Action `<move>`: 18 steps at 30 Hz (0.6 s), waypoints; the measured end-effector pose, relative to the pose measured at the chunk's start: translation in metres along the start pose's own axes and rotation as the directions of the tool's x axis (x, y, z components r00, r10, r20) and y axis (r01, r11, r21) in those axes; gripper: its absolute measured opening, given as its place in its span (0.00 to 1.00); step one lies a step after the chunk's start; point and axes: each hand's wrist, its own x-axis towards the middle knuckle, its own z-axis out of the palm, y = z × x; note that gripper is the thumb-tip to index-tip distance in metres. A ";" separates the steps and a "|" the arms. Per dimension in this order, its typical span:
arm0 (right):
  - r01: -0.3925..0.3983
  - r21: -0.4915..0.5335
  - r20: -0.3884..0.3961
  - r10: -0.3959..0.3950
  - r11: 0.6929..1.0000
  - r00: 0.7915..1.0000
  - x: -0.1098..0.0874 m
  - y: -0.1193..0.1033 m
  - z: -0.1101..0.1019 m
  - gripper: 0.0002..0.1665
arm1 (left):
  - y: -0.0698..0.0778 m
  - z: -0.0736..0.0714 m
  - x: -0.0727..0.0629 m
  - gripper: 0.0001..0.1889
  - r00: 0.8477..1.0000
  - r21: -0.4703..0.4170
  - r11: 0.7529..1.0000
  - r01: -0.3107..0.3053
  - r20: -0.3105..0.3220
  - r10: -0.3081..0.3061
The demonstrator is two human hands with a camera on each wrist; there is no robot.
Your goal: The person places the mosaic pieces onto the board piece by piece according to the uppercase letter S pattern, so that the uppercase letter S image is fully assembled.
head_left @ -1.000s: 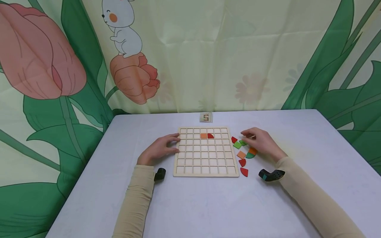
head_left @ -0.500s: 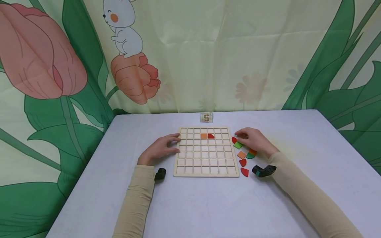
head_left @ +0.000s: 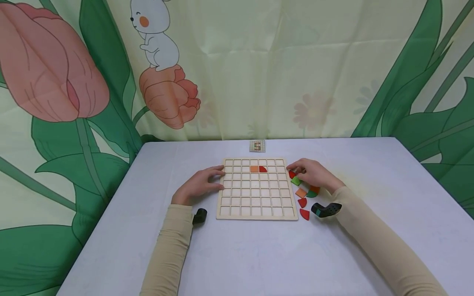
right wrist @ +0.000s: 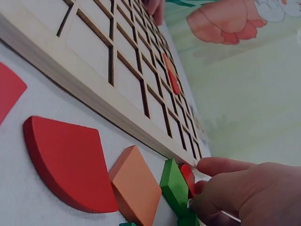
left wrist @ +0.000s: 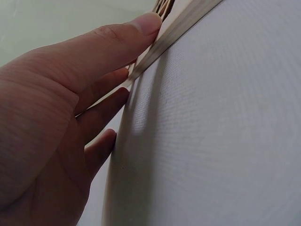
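A wooden grid board (head_left: 257, 217) lies flat on the table. An orange square piece (head_left: 254, 169) and a red quarter-round piece (head_left: 263, 169) sit side by side in its second row. My left hand (head_left: 198, 187) rests against the board's left edge, thumb and fingertips spread along it, as the left wrist view also shows. Past the right edge, my right hand (head_left: 312, 172) reaches over a red piece (head_left: 292, 174) with the index finger stretched out. In the right wrist view its thumb (right wrist: 200, 200) is near that red piece and a green piece (right wrist: 174, 186); contact is partly hidden.
More loose pieces lie right of the board: an orange square (head_left: 301, 193), a green quarter-round (head_left: 312, 194) and two red pieces, the nearest being a red quarter-round (head_left: 304, 214). A small patterned card (head_left: 257, 146) lies behind the board. A printed curtain (head_left: 240, 82) hangs beyond the table.
My right hand has moved left over the loose pieces, from the green ones to the red piece by the board's edge. My left hand has stayed at the board.
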 end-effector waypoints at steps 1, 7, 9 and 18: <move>-0.001 -0.002 -0.002 0.001 1.000 1.000 0.000 0.000 0.000 0.23 | 0.000 0.000 0.000 0.28 1.000 0.002 1.000 -0.001 0.001 0.001; 0.000 0.002 -0.024 0.000 1.000 1.000 0.002 0.002 0.003 0.20 | 0.001 -0.001 -0.001 0.29 1.000 0.014 1.000 0.008 0.003 -0.008; 0.002 0.004 -0.040 -0.002 1.000 0.999 0.003 0.004 0.004 0.19 | 0.001 -0.001 -0.001 0.29 1.000 0.012 1.000 0.008 0.001 -0.008; -0.016 -0.019 -0.119 0.014 1.000 0.993 0.010 0.013 0.004 0.17 | 0.000 0.001 0.001 0.29 1.000 0.016 1.000 -0.002 0.002 0.002</move>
